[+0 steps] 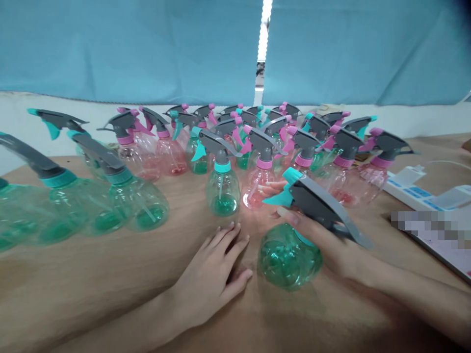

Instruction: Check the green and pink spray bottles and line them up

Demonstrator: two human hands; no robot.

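My right hand [331, 245] is wrapped round the neck of a green spray bottle [289, 260], which tilts with its turquoise nozzle pointing to the left. The thumb shows on the near side, and some fingertips appear behind the trigger. To the left, my left hand [221, 272] lies palm down on the wooden table [154, 279], fingers stretched out and holding nothing. Just beyond its fingertips stands another green spray bottle [223, 189] with a turquoise collar. A pink spray bottle [258, 184] is close beside that one, partly hidden behind my right fingers.
Several green spray bottles [140, 206] line the left side. More pink and green ones crowd the back, including a pink bottle [371, 179] at right. A white power strip [415, 189] and a flat dark-edged device [437, 240] lie on the right. Blue curtains [128, 49] hang behind.
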